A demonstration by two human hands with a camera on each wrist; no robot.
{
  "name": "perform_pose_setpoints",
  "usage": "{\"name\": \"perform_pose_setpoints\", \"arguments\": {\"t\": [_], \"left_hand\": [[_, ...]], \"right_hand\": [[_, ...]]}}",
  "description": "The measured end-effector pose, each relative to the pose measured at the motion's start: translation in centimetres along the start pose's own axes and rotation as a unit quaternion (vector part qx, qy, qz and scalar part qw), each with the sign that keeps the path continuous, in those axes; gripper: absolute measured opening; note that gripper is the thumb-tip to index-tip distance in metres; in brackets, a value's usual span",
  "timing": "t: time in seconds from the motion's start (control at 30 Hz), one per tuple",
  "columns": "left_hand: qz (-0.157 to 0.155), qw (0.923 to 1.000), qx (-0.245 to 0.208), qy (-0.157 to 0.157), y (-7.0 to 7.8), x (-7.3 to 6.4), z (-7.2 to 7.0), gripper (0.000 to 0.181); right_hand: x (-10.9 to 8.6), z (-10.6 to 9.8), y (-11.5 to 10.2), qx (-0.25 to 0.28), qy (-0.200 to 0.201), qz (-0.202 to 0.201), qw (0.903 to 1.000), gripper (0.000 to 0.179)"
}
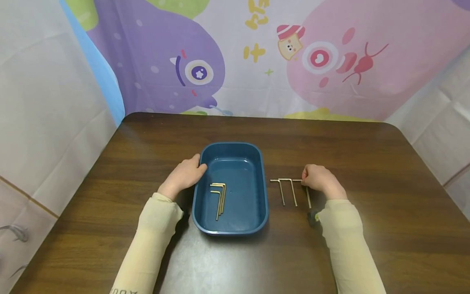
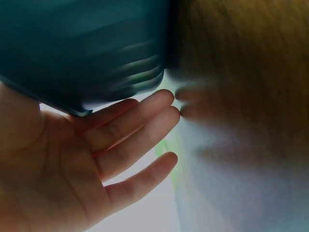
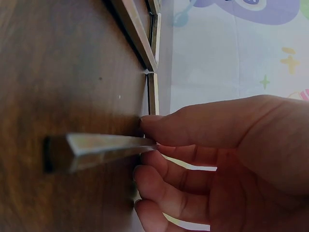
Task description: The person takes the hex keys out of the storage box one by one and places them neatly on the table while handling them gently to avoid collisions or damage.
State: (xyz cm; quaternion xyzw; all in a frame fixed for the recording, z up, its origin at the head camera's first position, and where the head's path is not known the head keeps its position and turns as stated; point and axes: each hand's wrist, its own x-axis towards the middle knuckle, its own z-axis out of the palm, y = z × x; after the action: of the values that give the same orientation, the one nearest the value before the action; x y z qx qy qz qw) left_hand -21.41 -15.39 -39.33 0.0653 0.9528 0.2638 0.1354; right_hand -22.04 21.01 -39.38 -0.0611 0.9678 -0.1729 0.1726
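A blue plastic tray (image 1: pixel 230 228) sits near the middle of the table, with three brass-coloured hex keys (image 1: pixel 222 200) lying inside toward its left side. My left hand (image 1: pixel 185 173) holds the tray's left wall, thumb over the rim and fingers along the outside; in the left wrist view those fingers (image 2: pixel 135 140) stretch out below the tray wall. To the right, my right hand (image 1: pixel 319 179) pinches a hex key (image 3: pixel 104 150) near its bend between thumb and fingers. Its long arm points toward the person, close over the table. Two more hex keys (image 1: pixel 293 194) lie just left of that hand.
The dark brown wooden table (image 1: pixel 235 128) has rounded far corners. Behind it hangs a cartoon-printed cloth (image 1: pixel 253 81), with light panels (image 1: pixel 47 81) at the sides. A small dark device (image 1: pixel 313 217) is worn at the right wrist.
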Motion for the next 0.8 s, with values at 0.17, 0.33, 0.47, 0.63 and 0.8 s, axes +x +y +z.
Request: {"name": "perform_pose_setpoints", "arguments": {"t": [0.17,0.33,0.47,0.63,0.8], "left_hand": [[-0.002,1.0000,-0.002,-0.004,0.02,-0.05,-0.05,0.060],[0.004,1.0000,0.000,0.000,0.01,-0.07,-0.07,0.059],[0.002,1.0000,-0.001,0.000,0.02,-0.10,-0.06,0.059],[0.003,1.0000,-0.001,0.001,0.15,-0.18,-0.07,0.058],[0.005,1.0000,0.003,0.002,0.17,-0.18,-0.11,0.057]], "right_hand": [[-0.02,-0.04,0.00,0.002,0.000,0.004,1.0000,0.008],[0.00,-0.01,0.06,0.005,0.001,0.002,1.0000,0.008],[0.04,0.03,0.07,0.005,0.001,0.003,1.0000,0.008],[0.08,0.08,0.11,0.005,0.005,0.001,1.0000,0.008],[0.06,0.11,0.10,0.006,0.009,0.001,0.9999,0.007]]}}
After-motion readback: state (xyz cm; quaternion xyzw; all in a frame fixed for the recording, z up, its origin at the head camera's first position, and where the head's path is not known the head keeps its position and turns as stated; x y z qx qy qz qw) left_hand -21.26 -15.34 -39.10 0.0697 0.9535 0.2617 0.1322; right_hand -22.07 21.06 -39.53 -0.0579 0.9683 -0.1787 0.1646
